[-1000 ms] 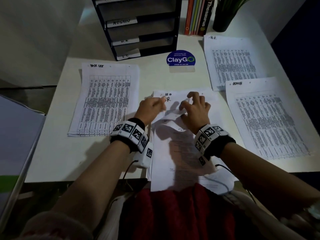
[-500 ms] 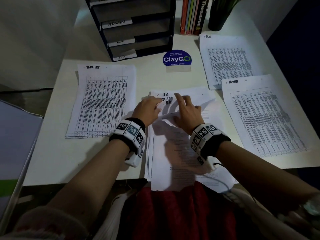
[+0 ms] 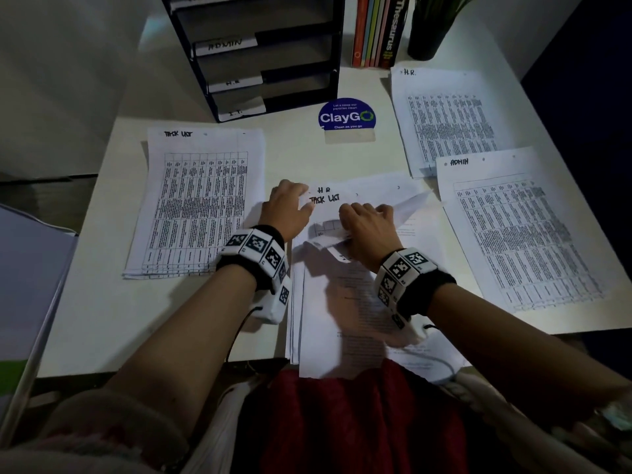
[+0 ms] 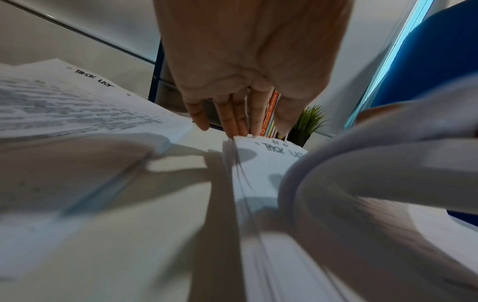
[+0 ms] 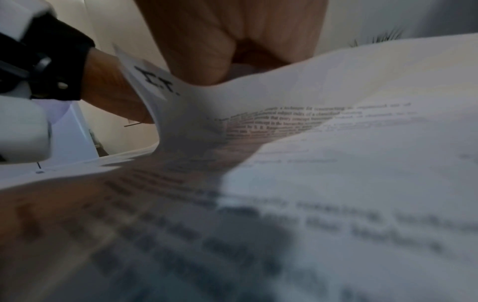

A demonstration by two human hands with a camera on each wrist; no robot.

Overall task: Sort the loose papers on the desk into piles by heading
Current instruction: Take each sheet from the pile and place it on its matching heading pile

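Three sorted piles already lie on the worktop (image 3: 301,159): the TASK LIST pile (image 3: 198,203) at my left, the H.R. pile (image 3: 448,121) at the far right and the ADMIN pile (image 3: 523,234) just in front of it. The unsorted stack (image 3: 345,302) between my arms looks thick, so I judge that much sorting is left. No I.T. pile is on the worktop yet.

My right hand (image 3: 369,227) is curled on the folded-back top sheets; its wrist view shows one sheet marked I.T. (image 5: 160,83) bent under the thumb. My left hand (image 3: 287,206) rests with straight fingers (image 4: 232,116) on the far left corner of the stack and holds nothing. Between both hands a sheet headed TASK LIST (image 3: 325,200) is uncovered, and above it a heading H.R. peeks out.
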